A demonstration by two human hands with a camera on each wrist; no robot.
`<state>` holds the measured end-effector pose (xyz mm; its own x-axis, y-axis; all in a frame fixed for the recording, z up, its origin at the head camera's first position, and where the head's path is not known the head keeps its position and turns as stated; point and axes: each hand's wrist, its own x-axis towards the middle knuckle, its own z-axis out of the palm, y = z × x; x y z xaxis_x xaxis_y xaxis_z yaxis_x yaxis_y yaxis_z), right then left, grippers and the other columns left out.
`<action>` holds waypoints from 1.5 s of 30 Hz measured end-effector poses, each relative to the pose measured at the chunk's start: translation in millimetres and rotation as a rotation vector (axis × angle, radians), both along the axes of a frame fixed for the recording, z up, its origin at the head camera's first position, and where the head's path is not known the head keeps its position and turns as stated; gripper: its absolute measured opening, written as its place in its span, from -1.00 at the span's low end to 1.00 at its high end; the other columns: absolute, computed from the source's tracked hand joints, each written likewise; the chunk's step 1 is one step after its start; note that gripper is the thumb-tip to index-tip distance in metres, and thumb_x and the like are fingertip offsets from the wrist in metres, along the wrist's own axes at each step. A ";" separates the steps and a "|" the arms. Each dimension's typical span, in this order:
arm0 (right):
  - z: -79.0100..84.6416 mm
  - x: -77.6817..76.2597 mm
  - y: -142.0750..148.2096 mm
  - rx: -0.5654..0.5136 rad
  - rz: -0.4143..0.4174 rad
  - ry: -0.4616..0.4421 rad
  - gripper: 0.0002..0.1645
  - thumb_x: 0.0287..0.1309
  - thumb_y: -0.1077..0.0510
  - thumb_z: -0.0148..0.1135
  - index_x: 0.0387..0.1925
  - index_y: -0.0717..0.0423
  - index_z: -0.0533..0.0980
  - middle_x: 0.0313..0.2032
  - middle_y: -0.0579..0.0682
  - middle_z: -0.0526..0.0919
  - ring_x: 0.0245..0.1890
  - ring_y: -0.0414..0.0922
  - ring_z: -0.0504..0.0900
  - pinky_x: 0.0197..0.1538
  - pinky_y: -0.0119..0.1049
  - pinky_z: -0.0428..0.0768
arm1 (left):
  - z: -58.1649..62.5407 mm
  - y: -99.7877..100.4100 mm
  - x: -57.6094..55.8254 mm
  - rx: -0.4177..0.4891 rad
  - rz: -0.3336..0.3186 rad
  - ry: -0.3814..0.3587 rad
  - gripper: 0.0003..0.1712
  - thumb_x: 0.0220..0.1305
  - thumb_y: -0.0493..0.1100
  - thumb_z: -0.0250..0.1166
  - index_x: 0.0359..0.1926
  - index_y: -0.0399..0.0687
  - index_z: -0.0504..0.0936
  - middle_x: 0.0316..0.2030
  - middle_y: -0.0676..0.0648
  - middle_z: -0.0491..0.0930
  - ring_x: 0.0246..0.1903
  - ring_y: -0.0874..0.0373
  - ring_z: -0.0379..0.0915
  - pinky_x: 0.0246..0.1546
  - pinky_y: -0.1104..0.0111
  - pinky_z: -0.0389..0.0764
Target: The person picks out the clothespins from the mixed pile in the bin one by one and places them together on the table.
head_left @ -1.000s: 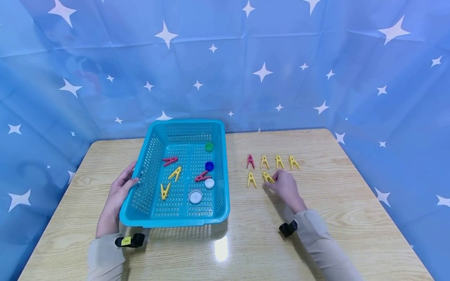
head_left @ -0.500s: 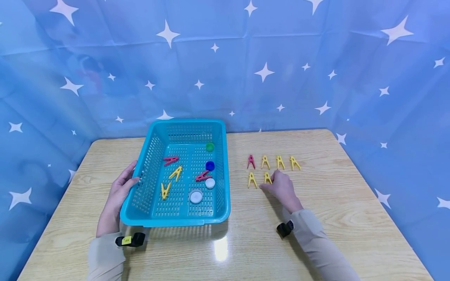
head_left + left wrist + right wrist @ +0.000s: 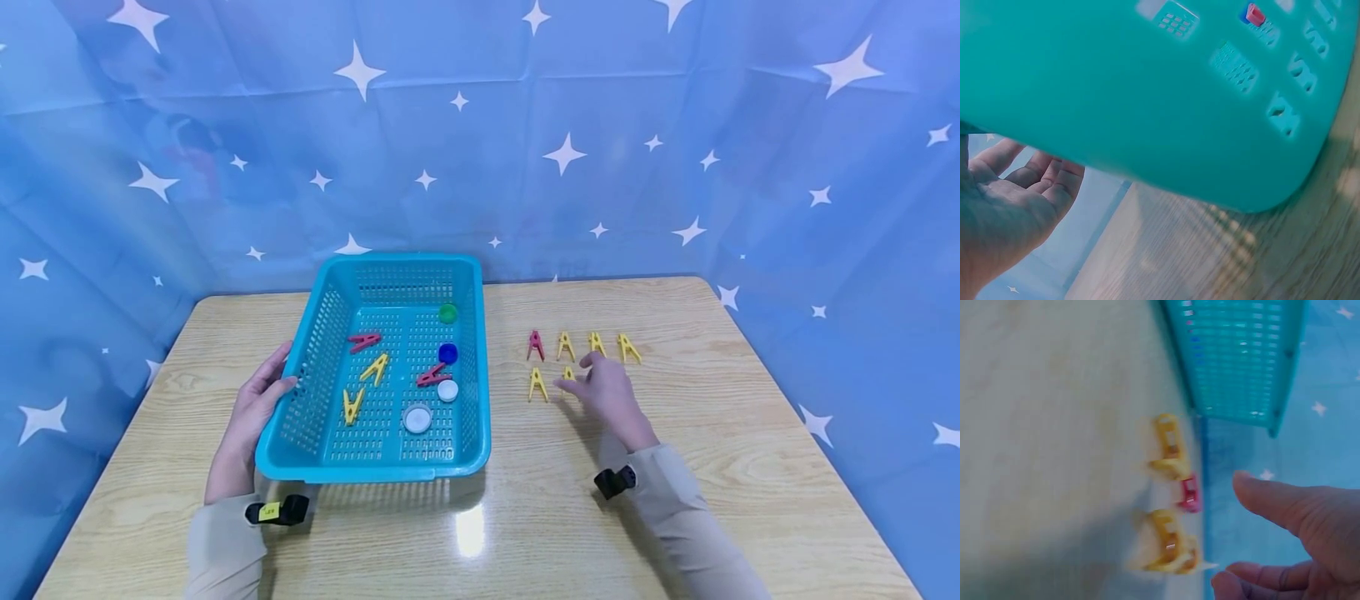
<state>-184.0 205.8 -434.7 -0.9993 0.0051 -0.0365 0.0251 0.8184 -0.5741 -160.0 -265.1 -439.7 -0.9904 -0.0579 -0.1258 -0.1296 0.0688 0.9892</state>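
Observation:
At the left of the head view, my left hand [image 3: 247, 417] holds the side rim of a blue-green plastic basket [image 3: 360, 475], thumb over the edge and fingers outside. In the left wrist view those fingers [image 3: 1063, 181] bend loosely beside the basket wall. My right hand [image 3: 611, 400] hovers just over a yellow clothespin [image 3: 568, 374], partly hiding it. Thumb and fingers stand apart with nothing between them in the right wrist view. Left of that clothespin lies another yellow clothespin [image 3: 537, 383]. Behind them runs a row with a red clothespin [image 3: 535, 345] and three yellow ones.
Inside the basket lie yellow clothespins [image 3: 375, 369], red clothespins [image 3: 364, 342], a green cap [image 3: 447, 313], a blue cap [image 3: 447, 353] and white caps [image 3: 417, 419]. A starred blue curtain [image 3: 600, 167] hangs behind the wooden table [image 3: 750, 467].
The yellow clothespin under my right hand has turned upright in line with its neighbour and been let go. My right hand has lifted slightly off it. The left hand stays put.

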 end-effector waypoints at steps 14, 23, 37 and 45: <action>43.9 -18.3 -37.9 -0.142 0.082 0.244 -0.69 0.16 0.12 0.25 -0.19 0.32 0.51 -0.40 0.13 0.57 -0.40 -0.02 0.55 -0.33 -0.17 0.52 | -0.2 -1.1 -0.5 -0.002 -0.016 0.014 -0.34 0.41 -0.11 0.03 0.46 0.08 0.04 0.20 0.00 0.23 0.01 0.32 0.27 -0.20 0.54 0.50; 68.1 -33.3 -76.2 -0.222 0.176 0.284 -0.71 0.18 0.15 0.23 -0.16 0.31 0.52 -0.35 0.13 0.58 -0.34 -0.01 0.55 -0.25 -0.16 0.53 | 0.0 -1.8 -0.5 0.003 -0.016 0.001 -0.34 0.41 -0.07 0.03 0.46 0.13 0.04 0.25 -0.04 0.19 0.03 0.30 0.26 -0.19 0.54 0.49; 89.1 -52.0 -131.1 -0.266 0.262 0.245 -0.71 0.17 0.13 0.26 -0.16 0.27 0.54 -0.34 0.10 0.62 -0.36 -0.06 0.56 -0.24 -0.24 0.54 | 0.6 -1.2 0.0 0.008 -0.014 -0.005 -0.34 0.40 -0.06 0.04 0.45 0.15 0.05 0.25 -0.04 0.20 0.05 0.28 0.25 -0.19 0.53 0.50; 95.5 -56.3 -155.4 -0.275 0.289 0.192 -0.69 0.16 0.12 0.27 -0.15 0.28 0.54 -0.33 0.08 0.63 -0.35 -0.08 0.58 -0.26 -0.30 0.54 | -0.7 -1.2 0.1 0.032 -0.017 0.030 -0.34 0.40 -0.11 0.06 0.45 0.06 0.06 0.15 0.05 0.27 0.00 0.32 0.28 -0.20 0.53 0.51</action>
